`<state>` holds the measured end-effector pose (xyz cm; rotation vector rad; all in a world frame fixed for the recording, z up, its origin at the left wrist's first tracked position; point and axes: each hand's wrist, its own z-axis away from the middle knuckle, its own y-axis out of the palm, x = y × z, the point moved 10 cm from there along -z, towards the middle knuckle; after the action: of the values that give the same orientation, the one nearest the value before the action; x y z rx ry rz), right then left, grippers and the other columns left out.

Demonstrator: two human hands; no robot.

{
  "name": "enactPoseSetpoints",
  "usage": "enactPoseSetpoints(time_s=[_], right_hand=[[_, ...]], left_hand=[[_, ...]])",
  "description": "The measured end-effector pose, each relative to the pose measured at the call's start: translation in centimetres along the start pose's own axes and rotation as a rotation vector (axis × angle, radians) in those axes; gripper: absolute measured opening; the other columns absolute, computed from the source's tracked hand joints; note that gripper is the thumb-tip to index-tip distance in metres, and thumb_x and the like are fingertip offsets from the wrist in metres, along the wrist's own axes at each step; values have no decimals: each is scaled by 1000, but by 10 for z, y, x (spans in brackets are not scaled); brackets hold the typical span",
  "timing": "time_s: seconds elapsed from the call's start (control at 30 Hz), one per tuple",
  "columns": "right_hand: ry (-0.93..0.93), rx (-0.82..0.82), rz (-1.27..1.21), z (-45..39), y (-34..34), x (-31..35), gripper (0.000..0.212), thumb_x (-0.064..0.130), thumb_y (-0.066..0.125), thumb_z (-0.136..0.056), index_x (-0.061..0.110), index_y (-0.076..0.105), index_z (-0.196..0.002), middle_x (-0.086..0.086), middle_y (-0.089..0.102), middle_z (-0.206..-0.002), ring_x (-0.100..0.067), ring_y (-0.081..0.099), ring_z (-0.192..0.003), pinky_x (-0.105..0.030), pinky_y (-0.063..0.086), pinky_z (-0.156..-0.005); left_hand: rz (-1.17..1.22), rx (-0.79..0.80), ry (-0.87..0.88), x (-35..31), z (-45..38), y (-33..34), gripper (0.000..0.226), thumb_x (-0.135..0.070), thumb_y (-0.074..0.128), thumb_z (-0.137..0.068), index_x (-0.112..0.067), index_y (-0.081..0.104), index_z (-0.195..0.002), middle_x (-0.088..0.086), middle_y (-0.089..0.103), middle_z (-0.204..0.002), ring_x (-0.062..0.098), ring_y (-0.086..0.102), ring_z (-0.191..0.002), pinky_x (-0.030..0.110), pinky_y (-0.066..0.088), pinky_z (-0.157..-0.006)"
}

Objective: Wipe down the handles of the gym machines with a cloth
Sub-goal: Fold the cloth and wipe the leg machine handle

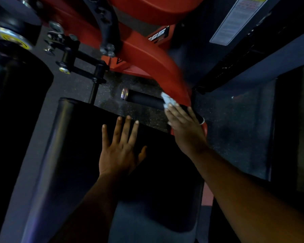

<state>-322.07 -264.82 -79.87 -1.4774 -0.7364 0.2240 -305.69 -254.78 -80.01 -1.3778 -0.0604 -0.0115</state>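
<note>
At the far left a dark cylindrical roller pad (12, 95) fills the edge of the view, with a chrome end cap bearing a yellow sticker (13, 36) above it. Just right of it a black adjustment linkage (81, 65) with bolts runs toward the red machine frame (144, 55), whose curved arm sweeps down to the right and is blurred near its lower end. Below lies a black upholstered seat pad (74, 155), which takes up the middle of the view and hides the floor beneath it; speckled rubber flooring (142, 85) shows beyond its far edge.

The left hand (121, 151) lies flat on the seat pad, palm down, fingers straight and spread apart, thumb out to the side. One black foam handle (144, 99) with a chrome end cap (124, 94) juts from the foot of the red arm, just past the pad's far edge. The right hand (184, 127) reaches over the pad's corner with its fingers extended and close together, pressing one pale cloth (168, 101) against the handle's right end, beside the red arm. Whether the thumb curls under cannot be told. A ring (202, 121) shows on that hand. At the upper right a white instruction placard (239, 18) sits on a dark panel.
</note>
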Motion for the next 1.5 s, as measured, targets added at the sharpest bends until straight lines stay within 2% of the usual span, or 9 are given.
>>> enactPoseSetpoints(time_s=[0.2,0.37,0.6,0.93,1.1,1.2,1.3,1.37,1.5], right_hand=[[373,-282,-287,-7,-31,-23,42,12,43,-103,4,57,-141,-12,55,-149,-27,48,-141,-51,32,-121],[245,-58,-158,-49,0,13,47,22,38,-103,9,54,-146,-9,56,-148,-26,51,-139,-46,31,-121],[642,-52,-163,12,-9,-78,42,9,47,-103,20,59,-141,-12,70,-129,-32,69,-111,-41,54,-97],[1241,65,-568,51,38,-147,32,19,46,-104,20,71,-124,-12,71,-123,-33,66,-114,-31,51,-88],[1162,-128,-478,30,3,-97,34,25,41,-110,11,68,-125,-14,70,-123,-30,65,-114,-23,39,-76],[929,-272,-470,-5,-14,-44,33,21,43,-105,14,70,-122,-9,74,-117,-28,68,-110,-29,48,-95],[671,-179,-343,-49,-19,5,32,24,45,-101,18,72,-117,-5,75,-109,-27,67,-108,-56,39,-111],[628,10,-297,-76,-14,25,31,26,42,-107,23,69,-122,-3,74,-111,-24,65,-113,-48,31,-118],[500,283,-418,-122,5,49,31,27,41,-110,20,65,-129,-2,71,-121,-22,68,-103,-18,43,-58]], left_hand=[[1,19,-7,1,0,3,86,-70,31,-96,-21,15,-165,9,11,-172,30,3,-159,67,3,-122],[-3,15,-6,1,-1,2,87,-70,33,-95,-21,16,-165,9,14,-172,30,6,-159,66,4,-122],[5,10,-5,0,-1,1,87,-70,33,-96,-20,14,-165,10,11,-172,30,4,-159,67,3,-122],[-8,23,-11,-1,-1,1,87,-71,30,-95,-21,17,-165,9,13,-172,29,5,-159,66,2,-123],[-6,39,-16,-1,-2,2,88,-72,29,-94,-21,16,-165,9,12,-172,29,4,-159,66,1,-123],[-2,45,-16,0,-2,3,89,-72,31,-93,-22,15,-165,9,12,-172,30,4,-159,66,1,-123],[-6,46,-3,0,-2,4,88,-71,32,-94,-22,14,-165,10,12,-172,30,2,-159,66,0,-123],[-9,49,-6,0,-1,4,89,-72,32,-94,-22,14,-165,10,12,-172,30,1,-159,66,0,-123],[-14,45,-16,0,-1,2,88,-72,32,-94,-22,14,-165,10,13,-171,29,1,-159,65,0,-123]])
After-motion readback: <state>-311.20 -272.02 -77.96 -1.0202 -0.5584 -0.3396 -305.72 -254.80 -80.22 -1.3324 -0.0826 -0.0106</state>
